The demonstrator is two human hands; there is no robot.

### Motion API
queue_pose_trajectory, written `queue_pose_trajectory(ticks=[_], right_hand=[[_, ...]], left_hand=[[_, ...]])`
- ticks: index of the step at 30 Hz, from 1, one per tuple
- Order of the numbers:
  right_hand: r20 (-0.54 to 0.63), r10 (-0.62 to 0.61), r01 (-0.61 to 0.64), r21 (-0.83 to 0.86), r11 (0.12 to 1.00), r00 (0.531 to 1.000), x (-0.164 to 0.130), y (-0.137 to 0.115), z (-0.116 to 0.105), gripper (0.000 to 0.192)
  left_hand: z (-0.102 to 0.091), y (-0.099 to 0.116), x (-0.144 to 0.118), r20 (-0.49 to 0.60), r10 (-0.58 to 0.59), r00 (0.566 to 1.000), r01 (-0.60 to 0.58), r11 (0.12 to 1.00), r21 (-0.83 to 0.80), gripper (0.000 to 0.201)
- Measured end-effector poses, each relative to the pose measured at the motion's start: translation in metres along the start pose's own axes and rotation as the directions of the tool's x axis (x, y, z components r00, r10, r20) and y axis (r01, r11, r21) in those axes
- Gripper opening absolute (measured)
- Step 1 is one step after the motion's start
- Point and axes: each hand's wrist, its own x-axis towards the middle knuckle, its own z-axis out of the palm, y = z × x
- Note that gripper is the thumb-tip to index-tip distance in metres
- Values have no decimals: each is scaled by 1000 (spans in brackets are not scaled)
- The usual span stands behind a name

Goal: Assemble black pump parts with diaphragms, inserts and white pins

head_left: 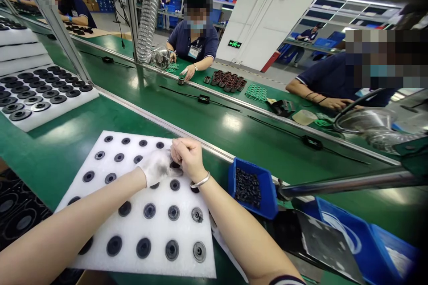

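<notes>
My left hand [156, 168], in a white glove, is closed round a dark round part [175, 165] above the white foam tray [110, 213]. Fingers bent, my bare right hand [187, 156] presses against the same part from the right; whatever those fingers pinch is hidden. Rows of black round discs [143, 247] with centre holes sit in the foam. Two discs along the right edge look greyer, and a small black piece [200, 219] lies on one disc [196, 213].
A blue bin [234, 182] of small black pieces stands right of the tray. More blue bins [329, 213] are at the lower right. Stacked foam trays [60, 113] hold larger discs at left. Beyond a metal rail, co-workers [197, 40] sit across the green belt [230, 120].
</notes>
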Motion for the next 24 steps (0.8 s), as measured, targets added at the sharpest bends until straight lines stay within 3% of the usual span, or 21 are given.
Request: queue_pose_trajectory(ticks=[2, 4, 6, 8, 11, 13, 19, 24], right_hand=[[17, 31, -32, 45, 998, 999, 2, 1, -1, 54], [123, 85, -90, 36, 995, 989, 5, -2, -3, 54], [306, 174, -187, 14, 982, 936, 8, -6, -5, 53], [407, 228, -270, 48, 962, 885, 11, -7, -7, 53], [352, 221, -290, 157, 944, 910, 11, -3, -9, 54], [323, 212, -273, 158, 949, 922, 9, 0, -9, 53], [256, 186, -218, 101, 971, 949, 5, -5, 0, 52], [119, 79, -95, 140, 986, 990, 12, -39, 11, 54]], left_hand=[[-10, 4, -1, -6, -16, 1000, 17, 1000, 8, 24], [-26, 9, -7, -21, -34, 999, 34, 999, 13, 20], [-45, 14, -16, -50, -58, 997, 59, 998, 18, 18], [-61, 17, -25, -89, -125, 988, 119, 990, -69, 19], [-70, 16, -31, -113, -222, 968, 175, 929, -325, 28], [-69, 12, -31, -116, -229, 967, 164, 899, -405, 29], [-55, 3, -28, -171, -202, 964, 144, 943, -299, 34], [-48, 10, -33, -196, -151, 969, 128, 984, -125, 37]])
